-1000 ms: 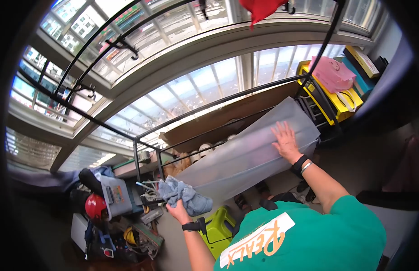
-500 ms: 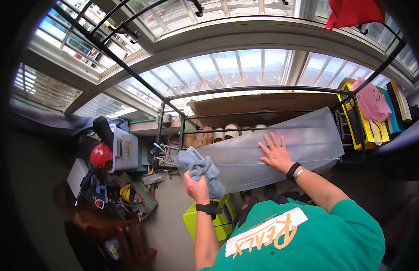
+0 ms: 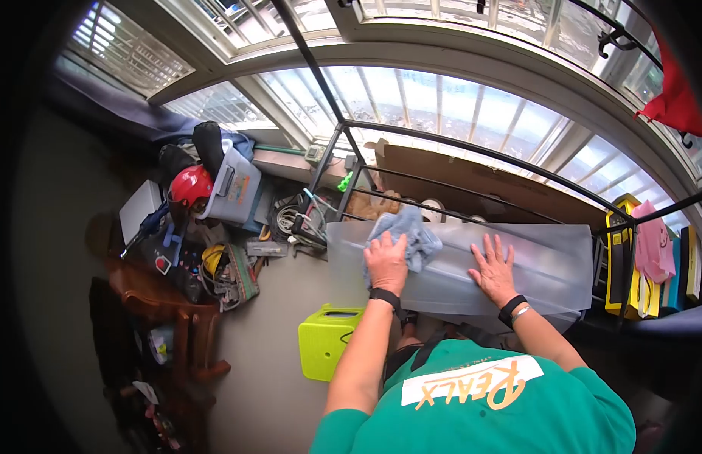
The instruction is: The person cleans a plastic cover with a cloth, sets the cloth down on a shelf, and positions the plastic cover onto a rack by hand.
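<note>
A translucent plastic sheet [image 3: 472, 284] lies across the black metal rack in front of me. My left hand [image 3: 386, 265] has its fingers on a crumpled blue-grey cloth [image 3: 410, 236], holding it against the sheet's left part. To the right, my right hand [image 3: 495, 271] rests flat on the sheet with its fingers spread and nothing in it. Behind the sheet's upper edge, pale shoes [image 3: 433, 208] show in part on the rack, beside a brown item I cannot make out.
The black metal frame [image 3: 479, 157] rises around the sheet, before barred windows. A lime-green box [image 3: 326, 348] stands on the floor. At left are a grey plastic bin [image 3: 234, 185], a red helmet [image 3: 191, 185], tools and a wooden stool [image 3: 162, 295]. Yellow boxes [image 3: 622, 265] stand at right.
My left hand has brought the cloth from above the sheet's left end down onto it. The sheet now lies flatter and straighter, with my right hand still on it. The view has turned left.
</note>
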`<state>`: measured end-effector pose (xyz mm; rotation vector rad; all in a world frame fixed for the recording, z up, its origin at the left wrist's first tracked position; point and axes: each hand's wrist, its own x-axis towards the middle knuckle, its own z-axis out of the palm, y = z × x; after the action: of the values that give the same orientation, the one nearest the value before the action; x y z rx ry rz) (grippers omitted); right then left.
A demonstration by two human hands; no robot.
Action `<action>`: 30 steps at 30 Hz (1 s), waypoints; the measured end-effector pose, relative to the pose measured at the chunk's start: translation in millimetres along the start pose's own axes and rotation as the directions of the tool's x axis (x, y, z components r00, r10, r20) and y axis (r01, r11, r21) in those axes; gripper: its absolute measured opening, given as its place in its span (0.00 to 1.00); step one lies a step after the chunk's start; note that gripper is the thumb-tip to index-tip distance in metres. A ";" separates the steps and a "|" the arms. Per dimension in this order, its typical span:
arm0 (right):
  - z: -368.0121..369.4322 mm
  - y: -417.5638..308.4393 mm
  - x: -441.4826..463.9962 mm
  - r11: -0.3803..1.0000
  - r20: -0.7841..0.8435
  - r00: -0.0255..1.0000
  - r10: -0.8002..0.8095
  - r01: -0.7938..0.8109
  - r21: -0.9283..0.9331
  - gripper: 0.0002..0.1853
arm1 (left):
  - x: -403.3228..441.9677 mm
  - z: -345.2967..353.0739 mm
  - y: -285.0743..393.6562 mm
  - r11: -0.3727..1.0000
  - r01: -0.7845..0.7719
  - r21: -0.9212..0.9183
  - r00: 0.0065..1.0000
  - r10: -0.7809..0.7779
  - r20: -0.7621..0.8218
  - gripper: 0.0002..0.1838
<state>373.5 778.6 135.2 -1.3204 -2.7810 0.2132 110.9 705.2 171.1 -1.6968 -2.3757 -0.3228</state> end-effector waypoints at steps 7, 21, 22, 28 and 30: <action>-0.4 0.0 3.2 1.000 0.014 1.000 -0.008 0.008 -0.007 0.33 | -7.7 -4.0 -79.9 0.950 0.204 0.236 0.979 -0.203 -0.030 0.16; -0.9 8.5 9.8 0.999 0.029 0.999 -0.021 0.022 -0.039 0.33 | -169.4 -14.5 -191.3 0.729 0.538 0.424 0.742 -0.648 0.174 0.11; -0.8 8.2 10.1 0.999 0.020 1.000 -0.022 0.023 -0.040 0.33 | -174.8 -25.5 -190.7 0.716 0.570 0.402 0.725 -0.669 0.163 0.12; -12.1 5.8 8.3 0.999 0.060 0.998 0.023 -0.021 -0.027 0.34 | -169.3 -70.9 -176.9 0.703 0.660 0.266 0.692 -0.706 0.150 0.19; -12.9 6.7 6.7 0.999 0.063 0.997 0.036 -0.035 -0.025 0.34 | -161.3 -77.5 -169.1 0.739 0.640 0.212 0.736 -0.668 0.105 0.19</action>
<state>375.8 789.2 147.0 -1.3937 -2.8228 0.2278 5.0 483.6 188.5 -0.7737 -2.9773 -0.0670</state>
